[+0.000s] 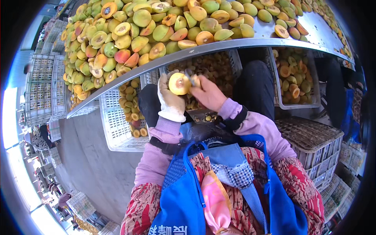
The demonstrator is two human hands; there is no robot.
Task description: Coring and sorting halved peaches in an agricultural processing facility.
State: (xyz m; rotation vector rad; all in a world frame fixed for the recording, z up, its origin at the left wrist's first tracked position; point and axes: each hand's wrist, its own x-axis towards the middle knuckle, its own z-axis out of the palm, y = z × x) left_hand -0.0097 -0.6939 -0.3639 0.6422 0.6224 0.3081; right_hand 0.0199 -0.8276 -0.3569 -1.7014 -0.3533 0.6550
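My left hand [171, 101], in a whitish work glove, holds up a yellow peach half [179, 84] with its cut face and brownish centre showing. Bare, my right hand [210, 94] is closed at the right edge of that half. Its fingers grip a small tool [194, 80], blurred, with a metallic glint; its exact kind I cannot make out. Both hands are in front of the metal table's rim, above a crate [235, 64] of brownish-yellow fruit pieces between my knees. On the table lies a large heap of green, yellow and reddish peach halves [160, 33].
The metal table's rim [156, 65] curves across ahead of me. A white crate [113, 131] with peach halves stands at my left, another crate [307, 105] of halves at my right. Stacked crates [319, 156] are at the near right, more crates [39, 88] at far left.
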